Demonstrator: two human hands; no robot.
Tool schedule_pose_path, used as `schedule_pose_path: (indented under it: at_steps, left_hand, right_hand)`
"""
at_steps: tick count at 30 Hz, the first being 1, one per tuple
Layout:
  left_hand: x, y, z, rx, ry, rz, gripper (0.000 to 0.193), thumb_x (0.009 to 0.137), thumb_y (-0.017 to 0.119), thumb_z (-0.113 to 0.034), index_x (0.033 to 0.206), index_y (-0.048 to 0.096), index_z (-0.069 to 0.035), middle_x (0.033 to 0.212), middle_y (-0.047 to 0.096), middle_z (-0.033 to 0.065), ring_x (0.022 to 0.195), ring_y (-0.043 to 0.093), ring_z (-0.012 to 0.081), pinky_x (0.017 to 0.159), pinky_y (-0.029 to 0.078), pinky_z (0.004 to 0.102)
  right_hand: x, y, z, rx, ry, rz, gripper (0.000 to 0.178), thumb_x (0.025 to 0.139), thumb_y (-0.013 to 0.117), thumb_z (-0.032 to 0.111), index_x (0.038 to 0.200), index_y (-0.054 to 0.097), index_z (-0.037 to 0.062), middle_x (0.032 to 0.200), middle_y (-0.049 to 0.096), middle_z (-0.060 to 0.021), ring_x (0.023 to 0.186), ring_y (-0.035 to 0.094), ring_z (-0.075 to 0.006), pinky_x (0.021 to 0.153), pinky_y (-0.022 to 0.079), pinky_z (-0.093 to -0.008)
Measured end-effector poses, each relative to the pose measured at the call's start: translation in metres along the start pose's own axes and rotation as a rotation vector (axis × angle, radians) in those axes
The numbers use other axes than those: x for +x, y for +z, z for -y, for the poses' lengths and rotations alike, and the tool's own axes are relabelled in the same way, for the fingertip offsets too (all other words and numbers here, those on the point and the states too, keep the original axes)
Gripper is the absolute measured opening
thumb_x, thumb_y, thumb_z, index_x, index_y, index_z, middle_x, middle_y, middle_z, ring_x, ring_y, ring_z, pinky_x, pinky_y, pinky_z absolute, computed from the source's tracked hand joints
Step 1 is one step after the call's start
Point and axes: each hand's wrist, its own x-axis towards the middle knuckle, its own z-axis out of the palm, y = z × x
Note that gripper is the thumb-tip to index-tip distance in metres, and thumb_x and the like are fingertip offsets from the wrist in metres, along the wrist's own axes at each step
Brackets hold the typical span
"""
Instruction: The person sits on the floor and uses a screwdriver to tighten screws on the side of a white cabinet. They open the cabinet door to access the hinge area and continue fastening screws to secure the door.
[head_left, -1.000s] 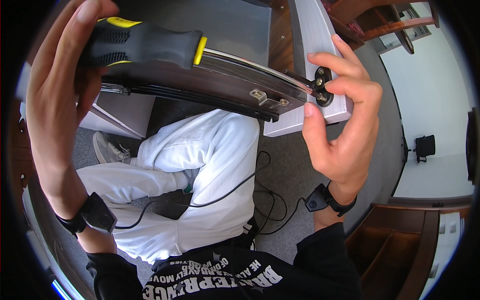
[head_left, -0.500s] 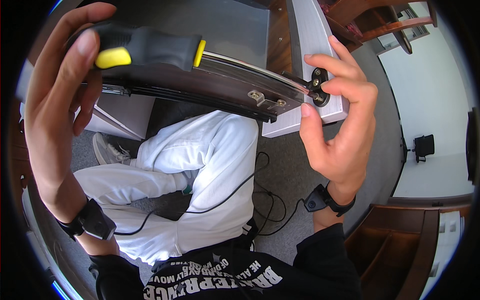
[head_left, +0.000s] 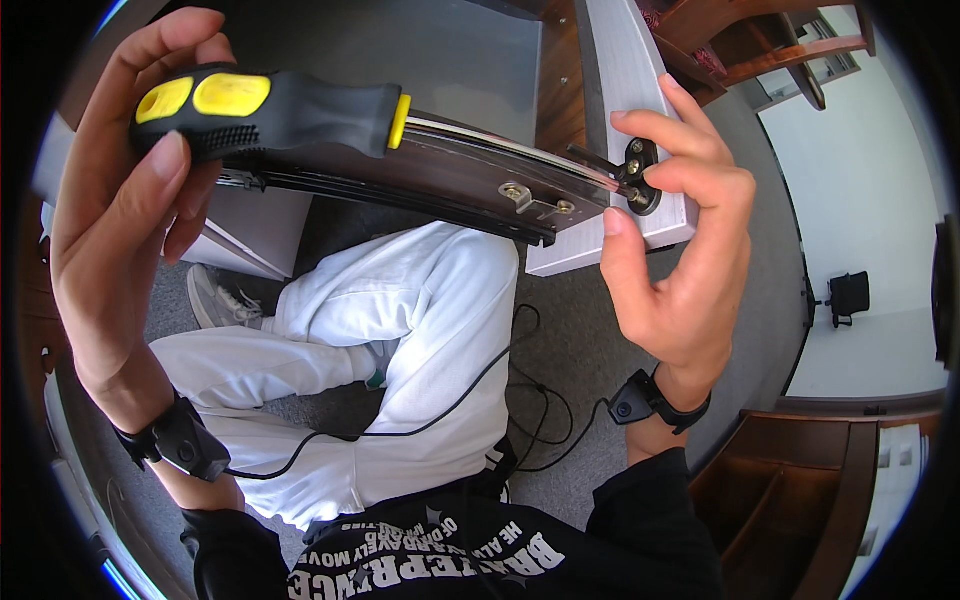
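Observation:
My left hand [head_left: 120, 240] is closed round the handle of a black and yellow screwdriver [head_left: 300, 105], its thumb against the handle's near side. The long metal shaft runs right to a screw on a black oval bracket [head_left: 643, 165], which lies against the end of a pale wood-grain panel [head_left: 660, 222]. A thin black post sticks out from the bracket. My right hand [head_left: 690, 240] curls around the bracket, fingertips against it and the thumb by the panel beside the screwdriver tip. The tip's exact seating in the screw is too small to make out.
A dark drawer side [head_left: 420, 180] with a black slide rail [head_left: 390, 205] and a metal clip [head_left: 535, 200] spans below the shaft. My legs in white trousers [head_left: 400, 290] are folded beneath. A black cable [head_left: 430, 415] links the wrist devices. Brown wooden furniture [head_left: 790, 480] stands at right.
The screwdriver handle has turned in my left hand, bringing both yellow patches into view. My left thumb has slid down toward the handle's lower edge. My right hand has barely moved.

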Motion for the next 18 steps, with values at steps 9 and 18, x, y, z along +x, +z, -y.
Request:
schedule_pose_path:
  at_steps: [9,18]
  left_hand:
    - [0.016,0.004,-0.019,0.119,-0.144,-0.03,0.053,0.104,0.044,-0.05,0.136,0.056,-0.01,0.127,0.062,0.0099,0.058,0.053,0.0037,0.053,0.043,0.0136]
    - [0.004,0.002,-0.008,-0.062,0.038,-0.004,0.059,0.097,0.053,-0.048,0.142,0.044,-0.011,0.115,0.062,0.0056,0.047,0.047,0.0036,0.046,0.037,0.0145]
  right_hand:
    - [0.002,-0.001,0.001,-0.025,-0.004,0.016,0.033,0.08,0.059,-0.005,0.106,0.04,0.0037,0.123,0.062,-0.0255,0.134,0.047,-0.0481,0.11,0.036,-0.0518]
    - [0.001,-0.001,0.002,-0.01,0.007,0.012,0.033,0.08,0.059,-0.006,0.107,0.041,0.003,0.123,0.062,-0.0249,0.135,0.047,-0.0478,0.11,0.037,-0.0513]
